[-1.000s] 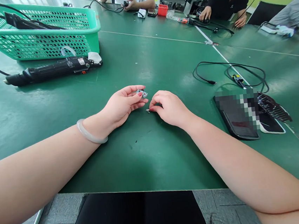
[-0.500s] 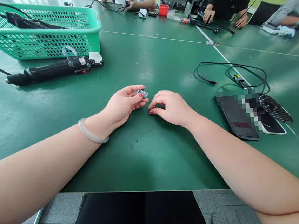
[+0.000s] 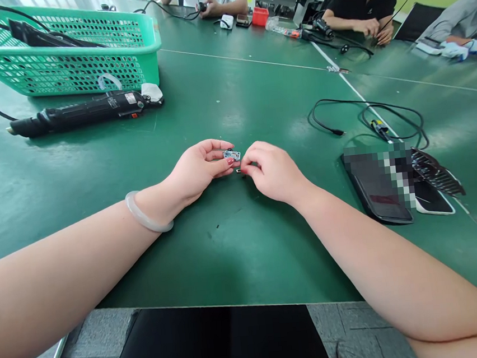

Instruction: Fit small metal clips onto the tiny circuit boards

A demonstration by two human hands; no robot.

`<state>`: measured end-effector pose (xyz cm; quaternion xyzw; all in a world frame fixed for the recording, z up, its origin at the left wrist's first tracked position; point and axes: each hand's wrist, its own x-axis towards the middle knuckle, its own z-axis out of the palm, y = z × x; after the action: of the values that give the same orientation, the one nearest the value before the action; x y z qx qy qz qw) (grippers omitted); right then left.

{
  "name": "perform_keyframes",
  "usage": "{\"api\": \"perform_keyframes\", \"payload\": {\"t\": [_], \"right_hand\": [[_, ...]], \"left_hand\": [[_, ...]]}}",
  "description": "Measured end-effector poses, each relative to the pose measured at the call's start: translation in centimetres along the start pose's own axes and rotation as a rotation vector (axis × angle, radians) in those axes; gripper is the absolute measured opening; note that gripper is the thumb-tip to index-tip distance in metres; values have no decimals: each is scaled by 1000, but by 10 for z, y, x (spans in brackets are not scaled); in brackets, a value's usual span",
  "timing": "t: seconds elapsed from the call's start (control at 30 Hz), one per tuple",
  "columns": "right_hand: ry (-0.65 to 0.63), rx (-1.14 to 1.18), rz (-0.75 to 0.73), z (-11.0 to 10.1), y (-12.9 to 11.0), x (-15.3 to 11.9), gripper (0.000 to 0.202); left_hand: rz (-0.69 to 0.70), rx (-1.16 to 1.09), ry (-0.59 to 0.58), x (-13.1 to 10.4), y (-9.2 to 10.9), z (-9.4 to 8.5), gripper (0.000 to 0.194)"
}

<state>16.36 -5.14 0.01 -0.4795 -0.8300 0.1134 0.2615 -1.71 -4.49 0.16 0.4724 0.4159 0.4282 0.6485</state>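
My left hand is closed around a small pale blue-grey part with dark and metallic details, pinched between thumb and fingers. Its exact kind is too small to tell. Just to the right, my right hand pinches a tiny shiny metal piece between thumb and forefinger. That piece sits close below the blue-grey part; whether they touch I cannot tell. Both hands are low over the green table.
A black electric screwdriver lies before a green basket of cables and tools. On the right are a dark phone, a black hair claw clip and a coiled cable. Other people sit across the table, one person's hands at work.
The blue-grey part has turned and shifted slightly right and down in my left hand. My right fingers have drawn together, and the small metal piece now shows at their tips.
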Motion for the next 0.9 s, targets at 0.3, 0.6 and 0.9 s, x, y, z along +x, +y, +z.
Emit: {"api": "perform_keyframes", "payload": {"t": [0.3, 0.6, 0.9], "right_hand": [[248, 363, 166, 4, -13, -1, 14], [266, 467, 207, 4, -13, -1, 11], [2, 181, 337, -2, 9, 3, 10]], "left_hand": [[102, 308, 25, -5, 2, 4, 25], [88, 295, -4, -7, 4, 6, 23], [20, 60, 101, -2, 2, 2, 24]]}}
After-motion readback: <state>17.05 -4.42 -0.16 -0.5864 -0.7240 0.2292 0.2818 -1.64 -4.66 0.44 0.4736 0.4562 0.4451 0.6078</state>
